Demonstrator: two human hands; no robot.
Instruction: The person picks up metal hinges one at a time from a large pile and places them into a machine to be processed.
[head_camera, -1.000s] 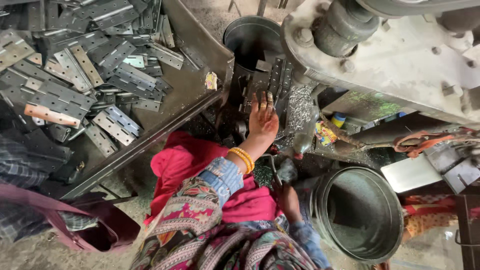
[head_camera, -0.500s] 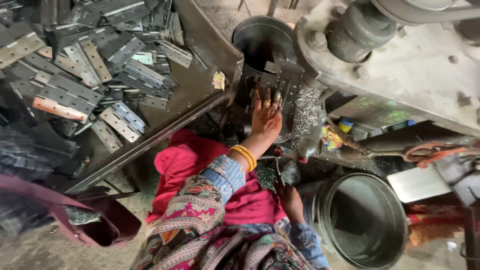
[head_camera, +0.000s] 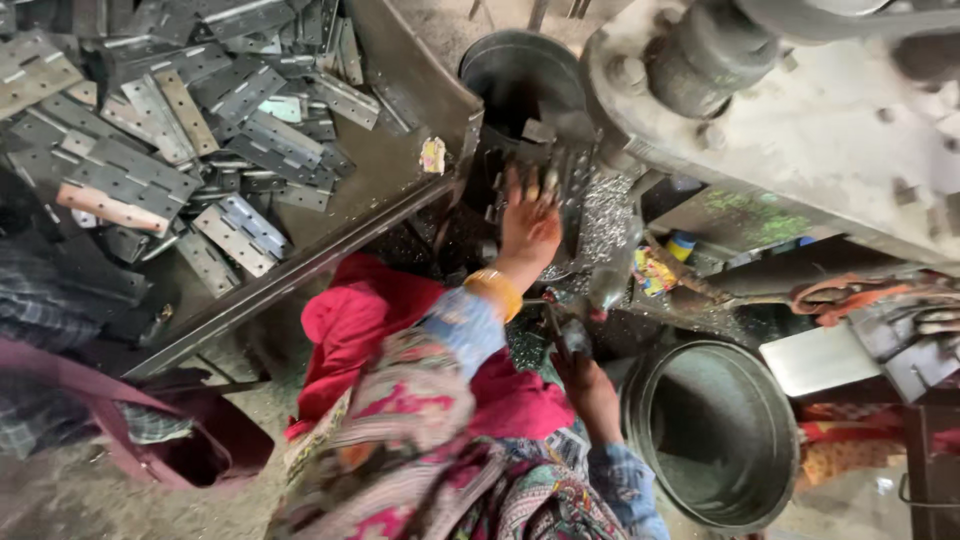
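Observation:
My left hand (head_camera: 527, 228), with an orange bangle on the wrist, reaches forward to the bed of a grey press machine (head_camera: 800, 120). Its fingers lie on a dark metal hinge plate (head_camera: 560, 165) with holes that sits in the machine's work area. My right hand (head_camera: 588, 385), in a blue sleeve, is lower and closer to me, closed around a short dark metal lever (head_camera: 572, 335) beside a pile of metal shavings (head_camera: 600, 215). What lies under the left palm is hidden.
A sloping metal tray (head_camera: 400, 170) at the left holds several flat hinge plates (head_camera: 150, 170). A round dark bucket (head_camera: 520, 70) stands behind the work area, and a larger metal bucket (head_camera: 715, 435) at the lower right. A maroon bag (head_camera: 190, 450) lies at the lower left.
My left hand has slid a little further forward onto the plate at the machine. My right hand has stayed low by the lever.

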